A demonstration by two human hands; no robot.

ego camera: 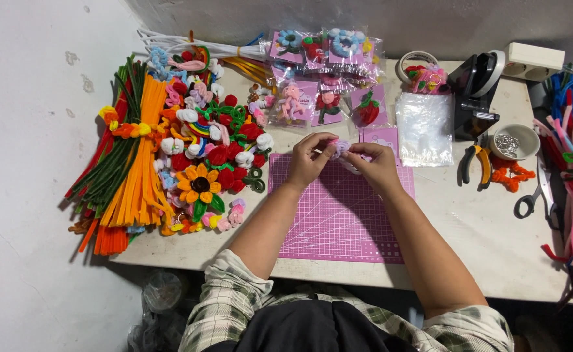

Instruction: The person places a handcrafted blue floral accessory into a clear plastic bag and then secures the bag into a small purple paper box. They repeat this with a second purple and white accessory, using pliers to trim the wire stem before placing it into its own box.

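Above the pink cutting mat (338, 215), a small pale fuzzy piece (342, 148) was pinched betw. both hands, left hand (309, 160) & right hand (377, 166) held together; pliers (474, 163) lay well apart on the surface (488, 241).

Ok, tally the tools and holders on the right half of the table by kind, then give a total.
Pliers: 1
Scissors: 1
Tape dispenser: 1
Bowl of metal rings: 1
Total: 4
Both hands, left hand and right hand, hold a small fuzzy piece over the pink cutting mat.
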